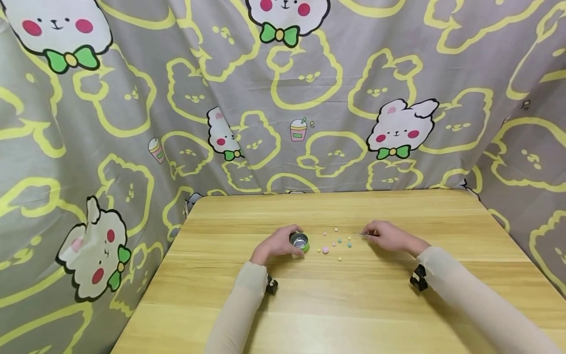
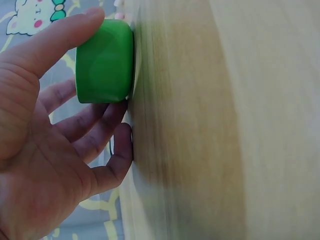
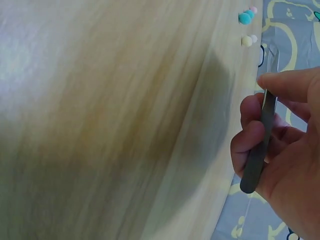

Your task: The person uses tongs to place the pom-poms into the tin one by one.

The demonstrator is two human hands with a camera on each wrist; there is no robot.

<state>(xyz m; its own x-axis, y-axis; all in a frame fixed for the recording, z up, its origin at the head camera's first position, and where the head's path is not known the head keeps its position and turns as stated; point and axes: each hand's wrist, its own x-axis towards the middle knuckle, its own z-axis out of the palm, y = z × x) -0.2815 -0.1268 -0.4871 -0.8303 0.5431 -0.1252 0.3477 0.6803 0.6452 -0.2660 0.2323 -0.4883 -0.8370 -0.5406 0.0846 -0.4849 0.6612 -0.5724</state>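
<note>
Around a small round green tin (image 1: 306, 248) with a silvery inside, my left hand (image 1: 279, 242) curls its thumb and fingers. The tin (image 2: 105, 65) stands on the table, its opening facing up. My right hand (image 1: 390, 237) grips slim metal tweezers (image 3: 258, 150) between thumb and curled fingers. The tweezers' tips point left, toward several small pom-poms, and hold nothing that I can make out. Scattered between both hands are a larger pink pom-pom (image 1: 325, 250), a teal pom-pom (image 1: 349, 245), a yellow pom-pom (image 1: 339, 258) and several others.
A wood-grain table (image 1: 318, 305) extends beneath both hands. Behind it and along both sides hangs a grey curtain (image 1: 283, 162) with cartoon bears and rabbits. Black wrist cameras sit under the sleeves, one of them a dark device (image 1: 418, 278) at the right wrist.
</note>
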